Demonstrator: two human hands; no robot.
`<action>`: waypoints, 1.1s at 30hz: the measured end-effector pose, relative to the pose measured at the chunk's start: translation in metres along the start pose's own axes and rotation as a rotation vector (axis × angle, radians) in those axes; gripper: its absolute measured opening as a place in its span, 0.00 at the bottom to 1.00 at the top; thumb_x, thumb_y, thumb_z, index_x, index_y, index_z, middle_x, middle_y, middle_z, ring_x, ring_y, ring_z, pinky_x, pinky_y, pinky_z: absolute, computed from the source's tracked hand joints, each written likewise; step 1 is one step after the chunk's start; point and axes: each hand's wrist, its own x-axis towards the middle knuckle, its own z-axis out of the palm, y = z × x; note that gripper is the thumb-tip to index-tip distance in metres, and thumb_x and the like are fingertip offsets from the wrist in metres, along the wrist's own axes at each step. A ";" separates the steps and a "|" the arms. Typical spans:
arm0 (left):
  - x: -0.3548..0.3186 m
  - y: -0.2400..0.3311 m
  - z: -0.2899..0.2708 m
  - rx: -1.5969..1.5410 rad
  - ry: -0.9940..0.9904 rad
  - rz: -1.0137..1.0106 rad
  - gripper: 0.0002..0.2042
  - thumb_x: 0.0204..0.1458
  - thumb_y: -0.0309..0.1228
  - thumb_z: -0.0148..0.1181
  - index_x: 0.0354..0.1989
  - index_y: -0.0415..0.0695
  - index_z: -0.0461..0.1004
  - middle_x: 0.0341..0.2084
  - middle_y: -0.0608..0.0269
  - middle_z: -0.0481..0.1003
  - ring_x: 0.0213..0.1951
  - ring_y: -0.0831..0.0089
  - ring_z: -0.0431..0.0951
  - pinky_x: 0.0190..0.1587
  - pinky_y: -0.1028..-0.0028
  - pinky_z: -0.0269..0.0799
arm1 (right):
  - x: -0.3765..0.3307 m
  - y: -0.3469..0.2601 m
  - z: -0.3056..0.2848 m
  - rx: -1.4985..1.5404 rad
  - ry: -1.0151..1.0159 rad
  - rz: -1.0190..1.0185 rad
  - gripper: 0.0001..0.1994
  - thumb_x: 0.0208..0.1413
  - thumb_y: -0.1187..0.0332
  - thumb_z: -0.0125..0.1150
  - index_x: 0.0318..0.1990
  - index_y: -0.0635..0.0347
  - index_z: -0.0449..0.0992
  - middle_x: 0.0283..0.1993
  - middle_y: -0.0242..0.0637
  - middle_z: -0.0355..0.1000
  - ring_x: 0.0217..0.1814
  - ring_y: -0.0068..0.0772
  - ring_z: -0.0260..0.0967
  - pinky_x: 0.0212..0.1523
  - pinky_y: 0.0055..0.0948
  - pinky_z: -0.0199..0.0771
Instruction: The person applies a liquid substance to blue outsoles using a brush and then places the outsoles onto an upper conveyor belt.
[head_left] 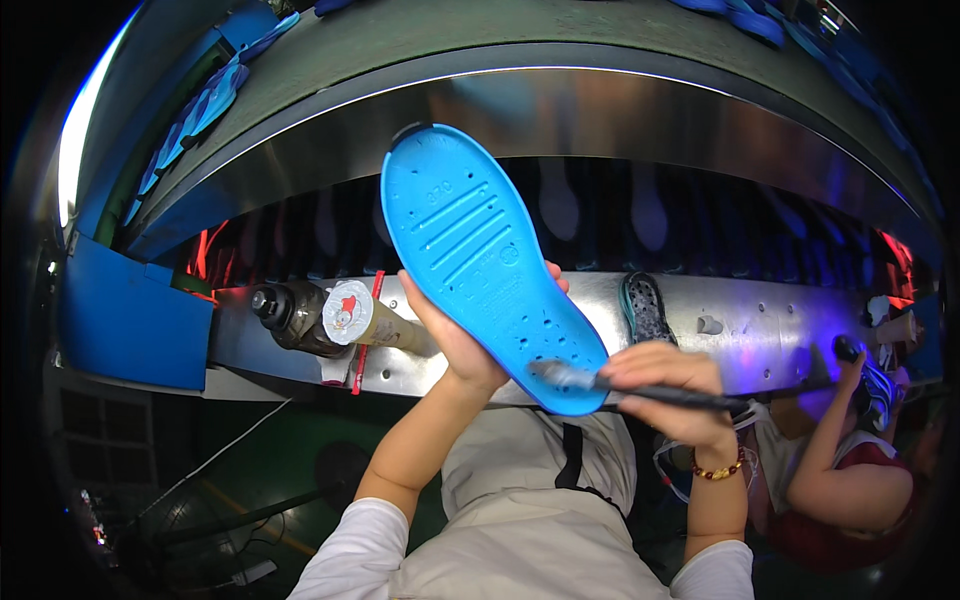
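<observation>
left hand [455, 335] closed around the edge of a blue sole [485, 265], holding it upright and tilted above the metal ledge [760, 335]. right hand [665, 385] curled tight on a brush [600, 382], its bristles touching the sole's lower end.

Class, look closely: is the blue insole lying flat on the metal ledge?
No: the left hand holds the blue insole up off the metal ledge.
</observation>
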 end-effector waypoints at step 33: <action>-0.005 0.044 0.017 0.520 -0.252 -1.026 0.29 0.49 0.41 0.52 0.54 0.30 0.61 0.47 0.46 0.68 0.46 0.66 0.71 0.49 0.73 0.66 | 0.013 -0.046 -0.047 -0.076 -0.546 0.073 0.12 0.40 0.79 0.64 0.36 0.65 0.77 0.40 0.46 0.74 0.41 0.37 0.74 0.42 0.27 0.74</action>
